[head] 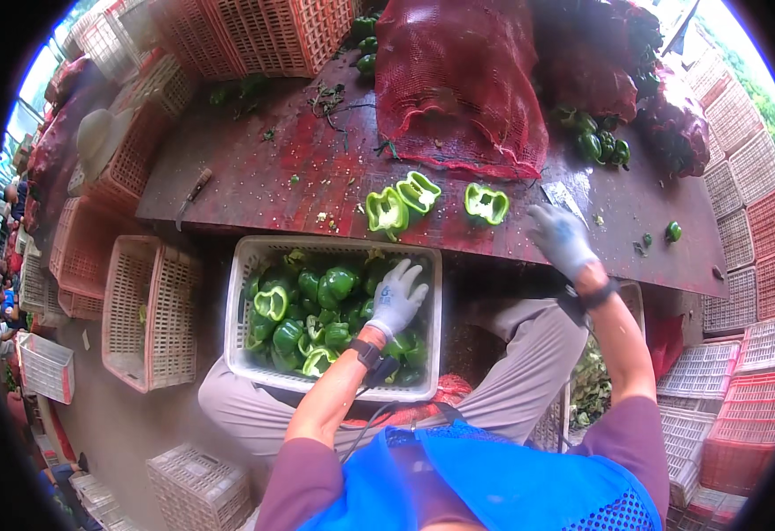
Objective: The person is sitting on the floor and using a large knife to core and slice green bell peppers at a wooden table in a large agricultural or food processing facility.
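Note:
My left hand point(397, 299), in a pale grey glove, reaches over the right part of a white plastic crate point(233, 312) full of green bell peppers point(338, 282), some cut open. Its fingers are spread and it appears to hold nothing. My right hand point(557, 235), gloved too, is over the table's front edge, just below a broad knife blade point(563, 199); whether its fingertips touch the blade or a handle is hidden. Cut pepper halves lie on the table: one point(387, 211) touches a second point(419, 192), and another point(487, 204) lies nearer my right hand.
A red mesh sack point(460, 86) lies on the dark red table point(261, 179), with whole peppers point(603, 146) at the right. A small knife point(193, 198) rests at the left. Plastic crates point(148, 312) stand on both sides. A crate of green scraps point(590, 385) is beside my right leg.

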Tool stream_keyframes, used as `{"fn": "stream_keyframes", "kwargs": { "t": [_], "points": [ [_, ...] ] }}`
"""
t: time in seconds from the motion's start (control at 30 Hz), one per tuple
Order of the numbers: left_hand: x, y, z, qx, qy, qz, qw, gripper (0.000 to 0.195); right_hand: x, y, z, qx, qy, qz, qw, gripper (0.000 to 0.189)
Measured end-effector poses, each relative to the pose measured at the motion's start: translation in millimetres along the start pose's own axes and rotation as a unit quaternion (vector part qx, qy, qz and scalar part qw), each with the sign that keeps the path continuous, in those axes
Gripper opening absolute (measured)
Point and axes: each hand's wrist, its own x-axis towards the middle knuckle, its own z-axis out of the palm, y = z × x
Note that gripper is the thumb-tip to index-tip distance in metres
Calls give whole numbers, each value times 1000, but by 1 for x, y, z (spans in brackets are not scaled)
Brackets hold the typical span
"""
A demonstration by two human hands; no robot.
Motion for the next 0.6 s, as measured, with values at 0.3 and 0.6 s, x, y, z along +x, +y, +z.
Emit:
{"fn": "stream_keyframes", "kwargs": {
  "t": [0.3, 0.6],
  "points": [
    [-4, 20, -19, -298, -5, -88, 950, 41, 73, -53, 106, -33, -77, 79, 993, 41],
    [-4, 54, -88, -731, -16, -161, 663, 56, 20, -166, 73, 690, -303, 49, 655, 41]
  ]
}}
